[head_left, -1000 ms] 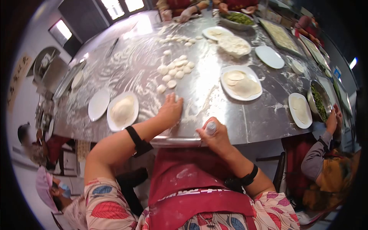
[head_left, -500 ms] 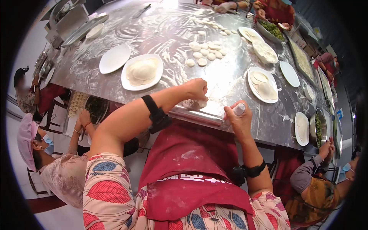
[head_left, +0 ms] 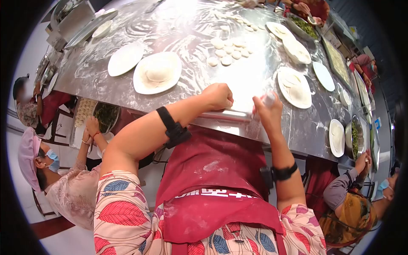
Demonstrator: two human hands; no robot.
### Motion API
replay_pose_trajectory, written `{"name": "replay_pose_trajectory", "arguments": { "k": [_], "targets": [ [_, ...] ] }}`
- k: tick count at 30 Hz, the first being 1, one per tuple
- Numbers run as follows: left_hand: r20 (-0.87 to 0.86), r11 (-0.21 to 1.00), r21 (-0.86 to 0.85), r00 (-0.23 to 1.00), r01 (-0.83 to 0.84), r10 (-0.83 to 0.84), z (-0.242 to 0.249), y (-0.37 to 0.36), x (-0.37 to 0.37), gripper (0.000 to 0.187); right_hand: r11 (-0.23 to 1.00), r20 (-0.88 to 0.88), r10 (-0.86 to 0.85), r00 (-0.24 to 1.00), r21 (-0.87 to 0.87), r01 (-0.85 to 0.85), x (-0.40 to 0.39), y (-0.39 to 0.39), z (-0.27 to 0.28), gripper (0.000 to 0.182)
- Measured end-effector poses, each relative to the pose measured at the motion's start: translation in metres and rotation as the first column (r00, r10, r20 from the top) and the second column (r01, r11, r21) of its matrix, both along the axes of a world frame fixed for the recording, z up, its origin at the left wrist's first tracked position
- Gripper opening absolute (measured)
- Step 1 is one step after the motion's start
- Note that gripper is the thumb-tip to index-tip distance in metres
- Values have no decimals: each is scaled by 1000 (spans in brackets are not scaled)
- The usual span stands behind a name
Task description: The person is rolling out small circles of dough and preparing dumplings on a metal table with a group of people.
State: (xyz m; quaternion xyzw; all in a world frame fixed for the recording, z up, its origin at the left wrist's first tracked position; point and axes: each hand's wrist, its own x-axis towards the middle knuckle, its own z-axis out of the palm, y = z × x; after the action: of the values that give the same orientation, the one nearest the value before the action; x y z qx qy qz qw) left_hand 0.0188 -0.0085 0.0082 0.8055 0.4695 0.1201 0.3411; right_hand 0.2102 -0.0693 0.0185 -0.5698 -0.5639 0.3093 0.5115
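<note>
While our right hand [head_left: 273,115] grasps a pale rod [head_left: 268,100] near the table [head_left: 297,136] edge, our left hand [head_left: 218,96] is clenched, any contents hidden. We judge the rod stiff, and the dough pieces [head_left: 226,60] ahead on the table soft, best lifted by their rims.

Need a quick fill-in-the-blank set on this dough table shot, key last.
The whitish rod is gripped by the wearer's ____ hand.
The piled dough wrappers sit on a white ____.
Black straps circle ____ of the wearer's arms.
The wearer's apron is dark ____.

Missing words: right; plate; both; red.
</note>
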Motion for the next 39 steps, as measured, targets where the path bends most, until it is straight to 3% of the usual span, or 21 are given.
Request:
{"name": "replay_pose_trajectory", "arguments": {
  "k": [4,7,8,11,15,16,19,21,23,24,27,31,34,36,39],
  "targets": [
    [-126,999,44,992,-21,27,11,3,9,11,999,-43,46,998,4,-46,0,17,0,18],
    [-47,997,-57,997,-59,57,2,3,-1,9,999,-13,-10,1000,-48,9,1,-15,-1,18],
    [47,945,-283,982,-162,182,2,0,-4,8,1000,-86,10,996,-22,-12,3,-24,-9,18],
    [65,988,-134,994,-77,86,-10,-5,-9,9,999,-36,-34,999,0,34,-2,-18,-1,19],
    [-43,984,121,990,-131,137,-1,0,8,11,1000,-52,-3,999,11,3,-6,24,-1,17],
    [-5,983,126,991,-131,132,0,-1,11,14,1000,-39,-6,999,1,6,-4,22,0,17],
    [-21,996,27,996,86,-86,-5,7,5,16,998,8,-17,1000,-66,18,-2,-10,6,18],
    [-25,998,-17,998,61,-62,-8,10,-1,16,999,-88,20,996,-25,-22,1,-32,-6,17],
    [6,990,-138,999,34,-33,-3,2,-7,16,1000,-41,-8,999,-22,7,0,-21,-5,18],
    [32,995,-36,996,89,-88,-6,2,-7,15,999,-23,-33,999,-24,33,-1,-15,-2,18],
    [-109,995,98,994,28,-17,8,2,6,15,1000,16,-27,1000,8,27,-6,26,0,19],
    [-27,987,42,988,156,-155,-5,13,1,14,1000,-14,-1,1000,-27,0,-2,-2,3,18],
    [48,997,-21,996,78,-77,1,7,-10,13,999,-76,-4,997,-49,0,-3,-29,1,18],
    [38,991,-63,992,120,-118,-3,8,-13,13,1000,-120,-2,993,-23,0,-1,-33,-7,18],
    [-12,988,-21,988,151,-152,-1,13,-7,13,999,-1,-23,1000,-32,23,-5,13,6,20]
  ]
}}
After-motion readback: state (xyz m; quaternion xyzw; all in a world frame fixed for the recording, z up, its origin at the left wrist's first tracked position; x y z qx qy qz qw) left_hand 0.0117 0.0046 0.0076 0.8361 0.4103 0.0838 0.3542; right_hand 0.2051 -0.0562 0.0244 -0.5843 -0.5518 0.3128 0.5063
